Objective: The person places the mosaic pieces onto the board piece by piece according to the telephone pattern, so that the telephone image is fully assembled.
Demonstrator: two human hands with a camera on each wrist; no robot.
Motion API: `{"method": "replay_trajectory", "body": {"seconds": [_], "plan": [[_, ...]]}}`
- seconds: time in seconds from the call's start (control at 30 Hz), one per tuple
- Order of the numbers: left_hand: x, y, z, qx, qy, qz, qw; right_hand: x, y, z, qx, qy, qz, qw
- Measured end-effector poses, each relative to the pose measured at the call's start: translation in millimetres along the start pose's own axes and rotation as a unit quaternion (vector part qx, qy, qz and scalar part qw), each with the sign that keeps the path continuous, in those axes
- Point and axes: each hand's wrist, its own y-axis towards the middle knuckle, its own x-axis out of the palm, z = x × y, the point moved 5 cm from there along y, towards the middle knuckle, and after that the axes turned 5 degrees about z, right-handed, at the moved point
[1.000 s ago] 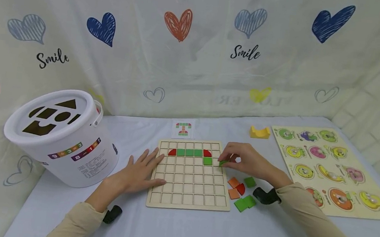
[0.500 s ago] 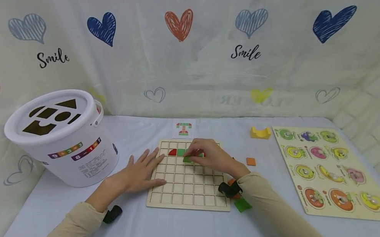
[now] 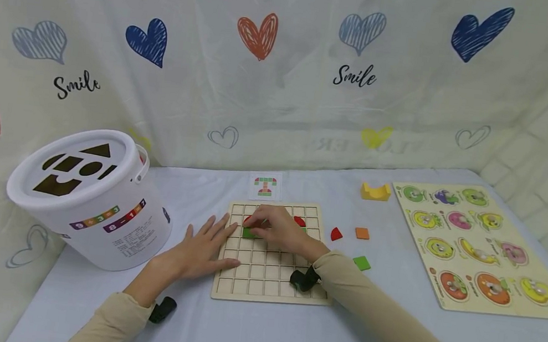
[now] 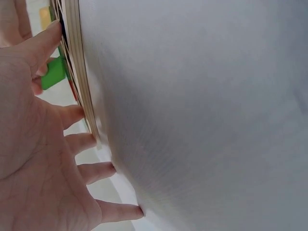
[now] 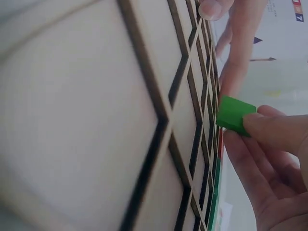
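The right hand (image 3: 275, 228) pinches a green tile (image 5: 235, 114) between thumb and fingers, nearly closed together on its edge; the right wrist view shows the tile tilted, with much of its face uncovered. It is over the upper left part of the gridded board (image 3: 266, 290), just below a red piece mostly hidden by the fingers; whether it touches the grid I cannot tell. The left hand (image 3: 201, 247) lies with fingers straight and spread at the board's left edge, thumb over the rim, holding nothing. The tile looks like painted wood: probably light, stiff and hard to damage, though its smooth faces may slip a little. Opposite edges seem the best hold, leaving the underside free. The board looks like thin, rigid wood, light enough to slide on the cloth, so steadying it by the rim makes sense. Right of the board lie a loose red piece (image 3: 336, 234), an orange tile (image 3: 362, 233) and another green square (image 3: 362, 263), each flat and likely easiest to lift by an edge.
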Motion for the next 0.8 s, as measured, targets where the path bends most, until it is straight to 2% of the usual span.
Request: {"method": "replay_trajectory", "body": {"seconds": [0.23,0.4,0.8], "plan": [[-0.5,-0.3,1.4,0.001,0.007,0.0,1.0,1.8,1.8,-2.7,0.014,-0.009,0.01,0.9998],[0.7,-0.4,1.5,0.0,-0.001,-0.001,1.0,3.9,5.4,-3.6,0.007,-0.036,-0.001,0.9993],[0.0,-0.6,1.9,0.002,0.0,-0.002,1.0,5.0,9.8,-2.0,0.029,-0.054,-0.031,0.9977]]}}
